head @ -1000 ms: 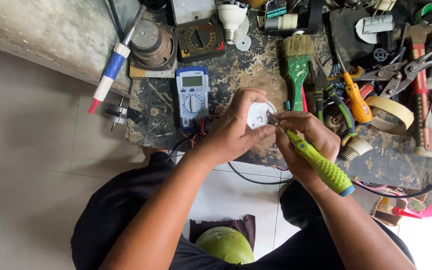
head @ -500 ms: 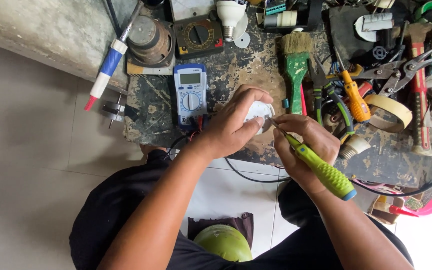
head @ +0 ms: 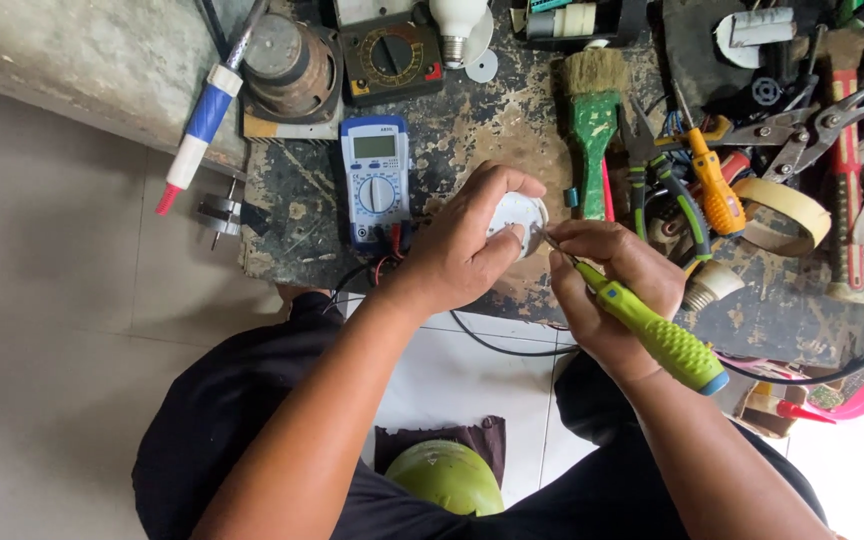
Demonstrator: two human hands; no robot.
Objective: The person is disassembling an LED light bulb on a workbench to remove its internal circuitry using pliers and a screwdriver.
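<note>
My left hand (head: 467, 245) grips a small round white part (head: 520, 215) over the worn workbench (head: 472, 130). My right hand (head: 612, 275) holds a green-handled screwdriver (head: 652, 332), its metal tip touching the white part's right edge. Most of the white part is hidden under my left fingers. A blue and white multimeter (head: 375, 180) lies just left of my left hand, with red and black leads running under my wrist.
A green-handled brush (head: 592, 120), pliers (head: 667, 190), an orange screwdriver (head: 712, 185), a roll of tape (head: 782, 215) and scissors (head: 802, 125) crowd the right of the bench. A black analog meter (head: 389, 55), a white bulb (head: 457, 25) and a round speaker part (head: 287, 55) lie at the back.
Both hands shifted slightly on the bench, still together. The screwdriver tip stays at the white part, and my left fingers have closed further over it.
</note>
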